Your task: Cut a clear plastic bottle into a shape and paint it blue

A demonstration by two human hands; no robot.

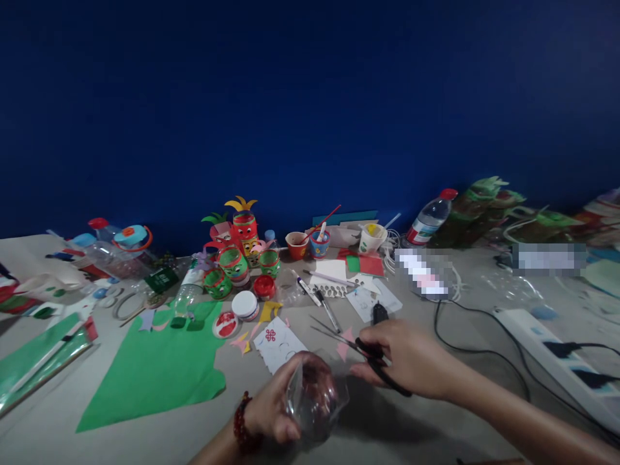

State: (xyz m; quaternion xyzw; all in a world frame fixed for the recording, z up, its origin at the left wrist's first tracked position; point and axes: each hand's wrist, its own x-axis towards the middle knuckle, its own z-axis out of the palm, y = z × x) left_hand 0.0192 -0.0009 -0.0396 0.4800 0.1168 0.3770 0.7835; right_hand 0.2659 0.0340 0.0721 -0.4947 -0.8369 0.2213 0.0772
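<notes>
My left hand (276,410), with a beaded bracelet at the wrist, is wrapped round a clear plastic bottle piece (317,400) whose cut edge looks uneven. Just right of it, my right hand (394,355) grips black-handled scissors (371,355). Their blades are slightly apart and point left, above the table and apart from the plastic. Beneath and beyond the hands lie a white paper (281,342) with a red knot drawing and a pink paper scrap (345,343).
A large green sheet (159,368) lies at the left. Decorated cups (232,265) and a white-lidded jar (245,305) stand behind it. Pens (327,310) lie mid-table. A red-capped bottle (431,219) leans near the blue wall. At right are a power strip (557,361) and black cables (484,349).
</notes>
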